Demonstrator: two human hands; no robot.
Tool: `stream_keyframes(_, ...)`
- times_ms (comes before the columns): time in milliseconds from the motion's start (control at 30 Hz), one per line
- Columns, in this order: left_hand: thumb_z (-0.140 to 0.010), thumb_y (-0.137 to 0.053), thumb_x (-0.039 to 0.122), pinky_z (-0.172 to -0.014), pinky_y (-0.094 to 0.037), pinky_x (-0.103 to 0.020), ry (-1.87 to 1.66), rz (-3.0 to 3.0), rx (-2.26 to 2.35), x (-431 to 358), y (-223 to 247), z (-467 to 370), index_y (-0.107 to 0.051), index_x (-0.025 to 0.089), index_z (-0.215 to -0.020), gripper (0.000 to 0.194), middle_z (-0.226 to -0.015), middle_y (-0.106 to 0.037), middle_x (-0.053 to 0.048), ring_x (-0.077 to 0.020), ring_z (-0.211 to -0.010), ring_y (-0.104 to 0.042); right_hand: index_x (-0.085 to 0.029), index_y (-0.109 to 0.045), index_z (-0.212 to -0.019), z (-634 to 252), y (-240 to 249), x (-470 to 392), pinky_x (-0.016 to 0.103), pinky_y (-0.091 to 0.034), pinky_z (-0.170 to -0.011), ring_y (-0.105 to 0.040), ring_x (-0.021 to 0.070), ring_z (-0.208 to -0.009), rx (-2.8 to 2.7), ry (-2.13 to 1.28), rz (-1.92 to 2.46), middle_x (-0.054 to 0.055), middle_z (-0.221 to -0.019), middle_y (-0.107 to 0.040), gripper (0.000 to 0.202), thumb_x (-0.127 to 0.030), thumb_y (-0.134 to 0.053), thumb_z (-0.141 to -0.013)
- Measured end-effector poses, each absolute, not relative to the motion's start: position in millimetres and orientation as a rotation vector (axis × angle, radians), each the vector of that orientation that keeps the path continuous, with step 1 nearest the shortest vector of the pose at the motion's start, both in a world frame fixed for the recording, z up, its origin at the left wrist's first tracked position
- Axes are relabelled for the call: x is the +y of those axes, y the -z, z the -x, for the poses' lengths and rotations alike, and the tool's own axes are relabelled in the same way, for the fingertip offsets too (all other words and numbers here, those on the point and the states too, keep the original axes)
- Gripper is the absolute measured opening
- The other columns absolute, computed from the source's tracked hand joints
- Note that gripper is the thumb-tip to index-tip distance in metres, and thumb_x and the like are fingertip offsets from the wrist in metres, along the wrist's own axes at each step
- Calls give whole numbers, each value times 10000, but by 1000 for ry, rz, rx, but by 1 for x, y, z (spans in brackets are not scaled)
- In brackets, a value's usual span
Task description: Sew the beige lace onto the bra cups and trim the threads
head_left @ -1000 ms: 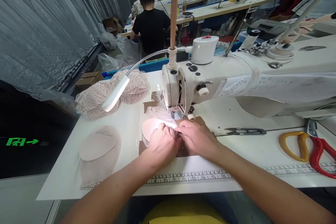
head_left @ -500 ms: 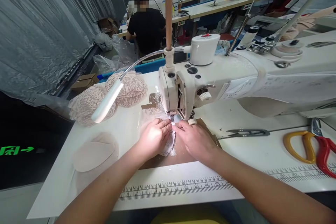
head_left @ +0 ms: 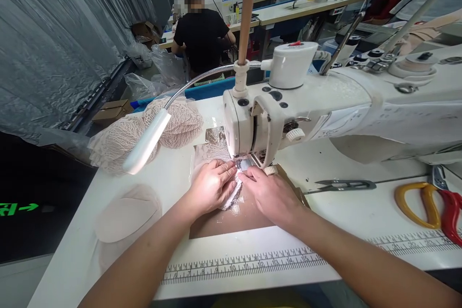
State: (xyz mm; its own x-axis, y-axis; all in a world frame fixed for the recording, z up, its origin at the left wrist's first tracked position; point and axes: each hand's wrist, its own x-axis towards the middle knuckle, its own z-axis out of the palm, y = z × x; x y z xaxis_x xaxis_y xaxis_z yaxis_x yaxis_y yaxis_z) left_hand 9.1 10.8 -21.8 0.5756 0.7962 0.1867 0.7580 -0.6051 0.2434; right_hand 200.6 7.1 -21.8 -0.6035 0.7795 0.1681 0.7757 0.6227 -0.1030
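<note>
A pale lace piece [head_left: 231, 197] lies under the presser foot of the white sewing machine [head_left: 241, 130], part of it spread out behind and to the left of the foot. My left hand [head_left: 212, 185] presses on it with fingers together, the thumb along its near part. From the other side, my right hand [head_left: 272, 192] has thumb and forefinger closed at the lace's right edge, close to the needle. The fingertips hide much of the stitching spot. Beneath both hands is a shiny brown sheet [head_left: 224, 226] on the table.
Lace cups [head_left: 176, 125] are heaped at the back left, under a lamp [head_left: 147, 142]. Nearer lie smooth beige cup pieces [head_left: 126, 219]. Thread snips [head_left: 346, 185] and scissors [head_left: 418, 202] rest on the right. A ruler strip [head_left: 245, 265] runs along the front edge. A person [head_left: 202, 33] sits ahead.
Less lace shows in front of the foot and more lies behind it. My hands stay beside the needle, fingers slightly shifted. The view has turned a little, so the machine appears further right.
</note>
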Motion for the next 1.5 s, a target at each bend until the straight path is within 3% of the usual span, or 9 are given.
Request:
stream_keyframes(167, -912, -400, 286, -962, -424, -435, -420, -2655, 1397, 13, 23, -9, -576, 117, -1223, 396, -1264, -591, -107, -258, -1107, -515, -180, -649, -1070, -203, 26, 6, 273, -315, -550, -490, 157, -679, -2606, -63, 1249, 70, -925, -629, 415, -8, -430, -763)
stream_keyframes(367, -898, -427, 346, -987, -381, -481, -372, -2604, 1559, 8, 25, -10, -492, 155, -1306, 455, -1363, -497, -109, -298, -1197, -440, -189, -649, -1073, -206, 34, 4, 284, -345, -625, -483, 156, -687, -2569, -68, 1221, 59, -921, -608, 393, -30, -405, -810)
stream_keyframes(600, -906, -394, 427, -1013, -283, -611, -253, -2538, 1672, 1, 21, -4, -431, 181, -1349, 508, -1432, -400, -142, -388, -1316, -305, -184, -622, -1143, -208, 36, 2, 294, -420, -707, -547, 187, -803, -2513, -103, 1226, 65, -984, -627, 428, -36, -374, -828)
stream_keyframes(767, -894, -400, 317, -993, -329, -579, -100, -2543, 1565, -16, 6, 2, -438, 213, -1330, 450, -1428, -410, -110, -357, -1296, -349, -170, -630, -1135, -212, 36, 1, 291, -468, -772, -593, 183, -886, -2446, -221, 1140, 72, -1060, -630, 417, -39, -375, -832)
stream_keyframes(1067, -891, -395, 216, -1027, -268, -641, -155, -2500, 1668, -20, 15, 11, -422, 233, -1365, 475, -1464, -375, -89, -370, -1336, -305, -168, -653, -1092, -213, 31, -2, 291, -497, -775, -610, 168, -868, -2405, -297, 1079, 67, -1000, -646, 401, -37, -375, -834)
stream_keyframes(1200, -898, -392, 197, -1041, -291, -606, -154, -2501, 1557, -38, 6, 18, -471, 231, -1337, 447, -1450, -397, -85, -341, -1350, -307, -176, -674, -1051, -215, 29, -2, 282, -504, -753, -615, 167, -856, -2360, -336, 1073, 63, -987, -656, 398, -42, -374, -826)
stream_keyframes(1333, -892, -484, 345, -1088, -278, -534, -198, -2547, 1127, -66, -12, 18, -563, 273, -1250, 374, -1384, -492, -49, -296, -1352, -330, -187, -691, -996, -218, 30, -1, 287, -507, -752, -615, 165, -853, -2300, -408, 1032, 61, -991, -668, 366, -85, -378, -835)
stream_keyframes(1400, -866, -537, 378, -1097, -300, -485, -336, -2499, 1055, -73, -20, 17, -597, 260, -1211, 370, -1339, -538, -57, -275, -1332, -370, -179, -693, -971, -220, 31, 0, 289, -503, -750, -611, 167, -854, -2299, -442, 944, 63, -957, -671, 351, -93, -380, -835)
stream_keyframes(1500, -917, -443, 315, -1057, -385, -420, -669, -2361, 1237, -68, -24, 18, -633, 211, -1153, 321, -1266, -593, -89, -235, -1241, -483, -167, -684, -956, -221, 31, 0, 281, -487, -734, -596, 161, -838, -2324, -475, 722, 57, -884, -665, 329, -82, -396, -824)
